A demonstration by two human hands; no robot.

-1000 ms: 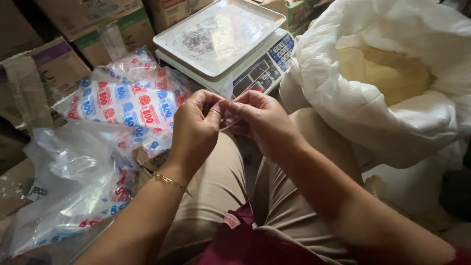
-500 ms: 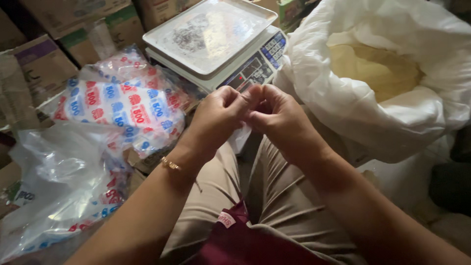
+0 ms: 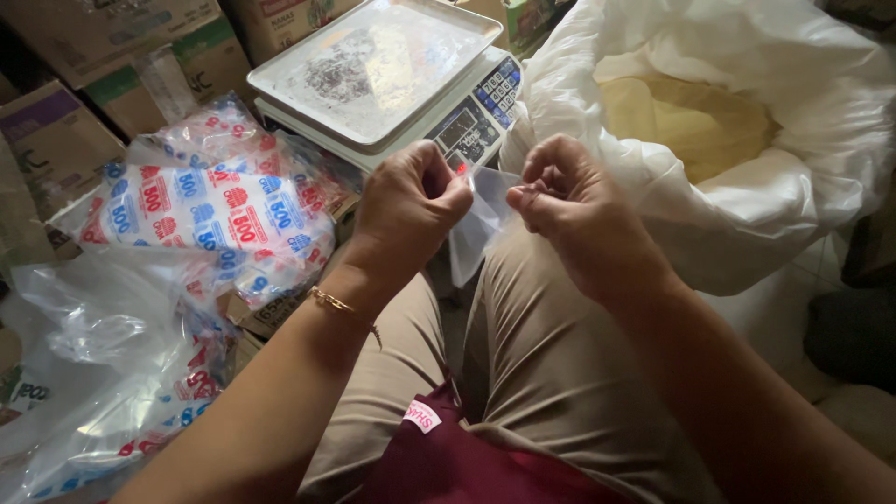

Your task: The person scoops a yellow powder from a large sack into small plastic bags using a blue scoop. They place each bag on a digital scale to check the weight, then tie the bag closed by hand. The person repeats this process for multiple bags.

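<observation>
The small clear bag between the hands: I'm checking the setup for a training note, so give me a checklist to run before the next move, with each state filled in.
1. Small clear bag gripped by both hands: ok; left hand and right hand pinch its top.
2. Bag mouth open: cannot tell.
3. Scale pan bare: ok, only smudges.
4. White sack open, yellow contents exposed: ok.
5. Stack of printed bags lying beside the left arm: ok.

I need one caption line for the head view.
Both hands pull open a small clear plastic bag above a digital scale.
</observation>
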